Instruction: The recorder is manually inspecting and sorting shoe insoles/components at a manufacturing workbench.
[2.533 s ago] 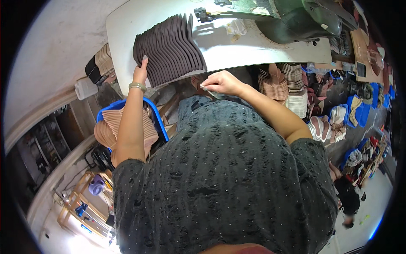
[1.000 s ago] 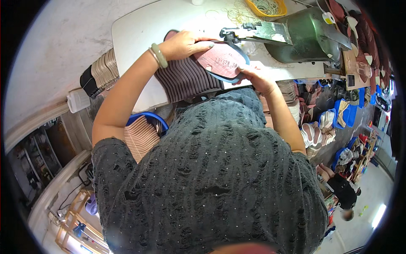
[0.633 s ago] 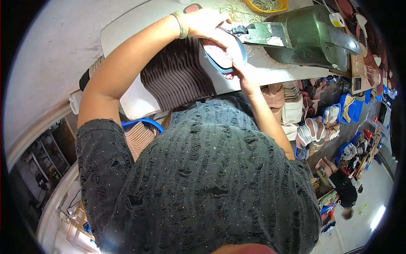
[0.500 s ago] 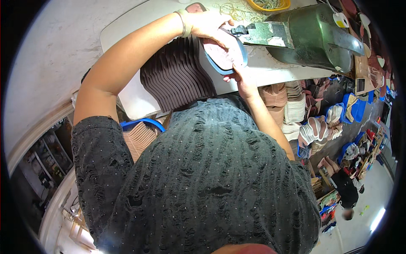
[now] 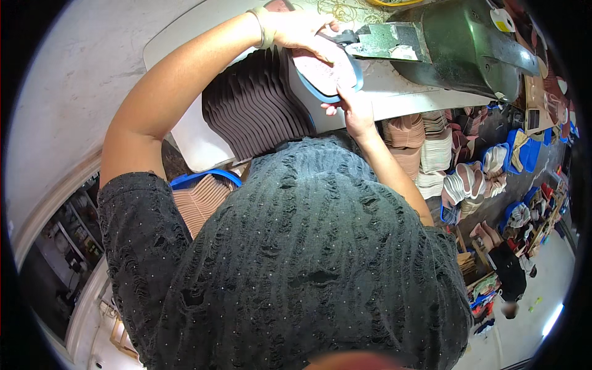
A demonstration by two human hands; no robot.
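A shoe sole (image 5: pixel 320 73), pale pink on top with a blue-grey edge, lies under the head of a green sewing-type machine (image 5: pixel 453 49). My left hand (image 5: pixel 300 31) grips its far left side, thumb across the top and fingers reaching beside the machine's head. On the near edge, my right hand (image 5: pixel 356 113) pinches the sole, thumb above and fingers curled below. The spot where the machine meets the sole is partly hidden by its head. Close by on the left stands a row of dark brown soles (image 5: pixel 256 102), packed on edge.
The white tabletop (image 5: pixel 200 145) carries the machine and soles. Loose thread (image 5: pixel 348 11) and a yellow basket's rim (image 5: pixel 394 2) are at the back. A blue bin (image 5: pixel 231 177) of tan soles sits below left. Stacked soles (image 5: pixel 404 132) and a distant person (image 5: pixel 509 274) are right.
The whole view has shifted slightly, and the yellow basket is now mostly out of the picture. Both hands still hold the sole, which has turned only a little.
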